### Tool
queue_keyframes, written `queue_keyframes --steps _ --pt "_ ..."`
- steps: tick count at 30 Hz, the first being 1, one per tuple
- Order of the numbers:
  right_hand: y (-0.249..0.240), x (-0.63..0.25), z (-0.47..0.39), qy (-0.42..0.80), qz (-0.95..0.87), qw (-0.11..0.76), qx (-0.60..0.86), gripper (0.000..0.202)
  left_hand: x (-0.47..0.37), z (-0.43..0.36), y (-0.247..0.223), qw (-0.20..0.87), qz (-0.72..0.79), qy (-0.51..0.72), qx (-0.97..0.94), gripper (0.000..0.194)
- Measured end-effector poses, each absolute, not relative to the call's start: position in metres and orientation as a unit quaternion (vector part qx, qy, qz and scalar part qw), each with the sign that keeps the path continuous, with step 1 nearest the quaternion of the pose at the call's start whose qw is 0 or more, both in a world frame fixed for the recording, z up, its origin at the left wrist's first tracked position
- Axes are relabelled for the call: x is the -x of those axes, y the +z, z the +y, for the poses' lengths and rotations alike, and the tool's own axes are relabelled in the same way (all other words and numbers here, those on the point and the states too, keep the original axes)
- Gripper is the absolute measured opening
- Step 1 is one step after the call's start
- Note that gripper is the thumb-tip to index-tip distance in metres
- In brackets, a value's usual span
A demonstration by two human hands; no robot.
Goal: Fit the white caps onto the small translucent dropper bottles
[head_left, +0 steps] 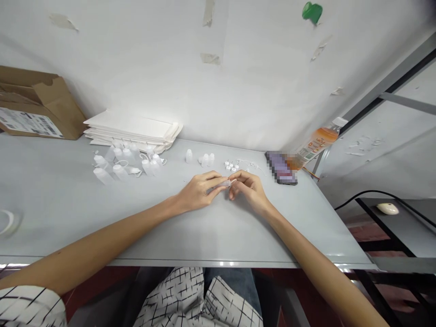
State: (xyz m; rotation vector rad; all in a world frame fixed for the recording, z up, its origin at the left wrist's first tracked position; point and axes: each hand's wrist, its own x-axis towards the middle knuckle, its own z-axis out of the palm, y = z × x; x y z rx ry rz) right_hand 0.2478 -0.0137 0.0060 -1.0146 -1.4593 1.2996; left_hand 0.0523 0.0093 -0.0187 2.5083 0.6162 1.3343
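My left hand [196, 193] is closed round a small translucent squeeze bottle [223, 184], which lies tilted on its side with its mouth toward the right. My right hand [252, 190] meets it there, thumb and fingers pinched at the bottle's end on a small white piece [233, 181] that looks like a cap or its strap. Just beyond the hands sit several small white caps [231, 166] with thin tips, beside some loose white straps [250, 164]. Behind my left hand stand a single bottle [189, 156] and a small group of bottles [205, 160].
Several capped bottles [121, 171] cluster at left, before stacked white envelopes [132, 127]. A cardboard box [64, 106] stands far left. At right lie a phone [281, 168] and a leaning drink bottle [315, 145]. A white ring [8, 221] rests near the left edge.
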Motion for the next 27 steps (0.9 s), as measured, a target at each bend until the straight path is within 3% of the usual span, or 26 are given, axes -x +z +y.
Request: queue_keyframes --steps 12,21,27 --pt "0.005 -0.253 -0.011 0.516 -0.625 0.425 0.404 0.022 -0.051 0.008 -0.017 0.108 0.212 0.447 -0.862 0.023" --pt "0.005 -0.259 -0.011 0.389 -0.690 0.416 0.448 0.025 -0.051 0.012 -0.019 0.038 0.227 0.461 -0.857 0.021" --pt "0.001 -0.260 -0.011 0.367 -0.692 0.416 0.461 0.021 -0.051 0.013 -0.021 0.040 0.228 0.451 -0.862 0.021"
